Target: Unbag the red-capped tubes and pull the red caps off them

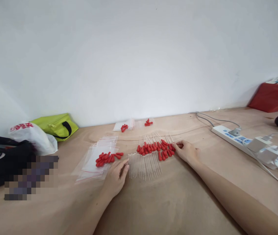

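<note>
A row of glass droppers with red rubber bulbs [153, 147] lies in the middle of the table, some tubes pointing toward the wall. Several clear thin tubes [145, 168] lie side by side toward me. At the left end of these tubes rests my left hand [116, 174], fingers stretched forward and thumb apart, holding nothing visible. My right hand [187, 151] is at the right end of the row, thumb and forefinger pinched at the outermost red-bulbed dropper [172, 147]. Left of my left hand, loose red bulbs [108, 159] lie on clear zip bags [89, 173].
Near the wall are two small groups of red bulbs [124, 127] on bags. A white power strip [229, 138] with chargers and cables runs along the right. A red bag [273, 98] stands at far right; a lime pouch [55, 125], white plastic bag [34, 138] and dark fabric [6, 166] lie left.
</note>
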The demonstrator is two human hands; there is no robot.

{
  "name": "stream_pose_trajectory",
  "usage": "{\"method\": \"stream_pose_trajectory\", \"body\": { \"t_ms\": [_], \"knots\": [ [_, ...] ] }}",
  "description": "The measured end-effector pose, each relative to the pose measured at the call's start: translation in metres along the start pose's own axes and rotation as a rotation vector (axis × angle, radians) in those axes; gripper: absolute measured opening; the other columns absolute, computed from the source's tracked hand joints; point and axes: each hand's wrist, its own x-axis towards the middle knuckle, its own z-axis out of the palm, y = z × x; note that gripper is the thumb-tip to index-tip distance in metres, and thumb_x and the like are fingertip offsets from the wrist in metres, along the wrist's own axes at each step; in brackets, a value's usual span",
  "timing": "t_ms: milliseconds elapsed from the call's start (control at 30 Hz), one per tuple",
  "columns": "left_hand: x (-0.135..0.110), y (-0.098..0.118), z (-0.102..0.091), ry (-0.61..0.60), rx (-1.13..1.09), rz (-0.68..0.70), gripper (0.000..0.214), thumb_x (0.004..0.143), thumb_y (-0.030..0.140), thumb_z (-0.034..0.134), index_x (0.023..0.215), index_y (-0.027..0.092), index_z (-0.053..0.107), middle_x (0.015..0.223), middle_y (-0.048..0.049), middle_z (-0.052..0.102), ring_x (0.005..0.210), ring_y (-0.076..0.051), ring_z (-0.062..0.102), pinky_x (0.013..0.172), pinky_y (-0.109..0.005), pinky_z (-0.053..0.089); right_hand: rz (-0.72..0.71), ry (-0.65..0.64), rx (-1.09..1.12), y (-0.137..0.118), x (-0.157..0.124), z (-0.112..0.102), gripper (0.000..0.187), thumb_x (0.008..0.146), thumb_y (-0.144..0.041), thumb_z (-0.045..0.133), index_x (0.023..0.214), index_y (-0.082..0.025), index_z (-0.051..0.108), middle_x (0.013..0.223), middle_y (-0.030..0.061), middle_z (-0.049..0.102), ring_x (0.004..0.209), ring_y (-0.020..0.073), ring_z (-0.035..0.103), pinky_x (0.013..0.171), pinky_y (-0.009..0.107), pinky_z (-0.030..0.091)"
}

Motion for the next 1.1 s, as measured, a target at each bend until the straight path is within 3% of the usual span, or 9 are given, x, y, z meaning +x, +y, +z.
{"method": "stream_pose_trajectory", "body": {
  "t_ms": [167,333,467,600,733,867,1100],
  "knots": [
    [0.000,-0.002,0.001,0.007,-0.001,-0.007,0.027,0.084,0.029,0.040,0.100,0.018,0.059,0.088,-0.0054,0.067,0.082,-0.019,0.061,0.073,-0.034,0.050,0.077,-0.061,-0.037,0.000,0.005,0.000,0.033,0.073,-0.051,0.045,0.069,-0.025,0.065,0.075,0.0051,0.067,0.080,0.0288,0.057,0.072,0.042,0.028],
    [0.000,-0.003,0.002,-0.004,-0.035,-0.025,0.028,0.084,0.029,0.040,0.104,0.018,0.056,0.089,-0.0050,0.064,0.082,-0.017,0.060,0.073,-0.032,0.050,0.054,0.059,0.030,0.004,0.003,0.002,0.036,0.077,-0.050,0.040,0.074,-0.023,0.064,0.075,0.0063,0.066,0.080,0.0268,0.056,0.072,0.040,0.028],
    [0.000,-0.001,0.001,-0.010,-0.051,-0.078,0.034,0.083,0.032,0.040,0.113,0.018,0.049,0.097,-0.0061,0.059,0.081,-0.016,0.058,0.074,-0.032,0.049,-0.256,0.197,0.125,-0.003,-0.013,0.001,0.030,0.080,-0.042,0.040,0.080,-0.020,0.060,0.082,0.0053,0.066,0.081,0.0213,0.055,0.078,0.038,0.026],
    [-0.001,0.001,0.001,0.009,-0.058,-0.093,0.041,0.082,0.033,0.043,0.120,0.018,0.042,0.103,-0.0070,0.054,0.081,-0.016,0.057,0.075,-0.032,0.049,-0.665,0.133,0.169,-0.020,-0.042,0.000,0.017,0.081,-0.033,0.047,0.076,-0.021,0.059,0.076,0.0003,0.066,0.078,0.0168,0.053,0.083,0.037,0.022],
    [-0.002,0.000,0.003,-0.019,-0.079,-0.087,0.041,0.082,0.031,0.043,0.121,0.021,0.040,0.103,-0.0060,0.053,0.082,-0.015,0.057,0.075,-0.032,0.049,-0.929,0.073,0.192,-0.034,-0.063,0.003,0.014,0.082,-0.025,0.048,0.073,-0.021,0.057,0.069,-0.0020,0.064,0.073,0.0138,0.050,0.083,0.036,0.022],
    [-0.002,0.000,0.005,-0.032,-0.121,-0.068,0.038,0.083,0.028,0.041,0.120,0.021,0.041,0.101,-0.0057,0.055,0.084,-0.015,0.058,0.077,-0.031,0.049,-1.041,0.061,0.196,-0.038,-0.068,0.008,0.014,0.083,-0.024,0.048,0.073,-0.021,0.057,0.066,-0.0026,0.062,0.071,0.0136,0.048,0.082,0.035,0.023],
    [-0.001,0.004,-0.001,0.026,-0.055,0.066,0.031,0.087,0.023,0.033,0.114,0.018,0.047,0.104,-0.0077,0.057,0.097,-0.017,0.055,0.083,-0.034,0.046,-1.060,0.062,0.187,-0.037,-0.067,0.009,0.012,0.082,-0.024,0.049,0.074,-0.020,0.057,0.066,-0.0030,0.062,0.071,0.0133,0.047,0.083,0.036,0.023]
  ]
}}
